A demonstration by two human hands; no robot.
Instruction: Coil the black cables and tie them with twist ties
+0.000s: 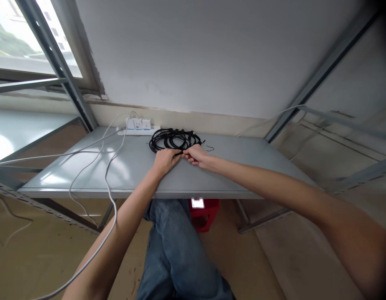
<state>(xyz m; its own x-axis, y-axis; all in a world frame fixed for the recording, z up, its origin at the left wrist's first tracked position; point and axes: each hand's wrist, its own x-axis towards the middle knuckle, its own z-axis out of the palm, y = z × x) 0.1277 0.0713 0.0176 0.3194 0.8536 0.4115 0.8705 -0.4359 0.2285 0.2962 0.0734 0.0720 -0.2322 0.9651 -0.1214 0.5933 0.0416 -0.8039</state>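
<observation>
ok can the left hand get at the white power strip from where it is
Probably yes: the left hand is at the black cables and would have to leave them, but bare shelf lies between it and the power strip.

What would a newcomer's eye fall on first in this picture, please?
Probably the coiled black cables, dark on the grey shelf, with the left hand and right hand at their near edge. A white power strip lies to their left, and a red stool shows below.
</observation>
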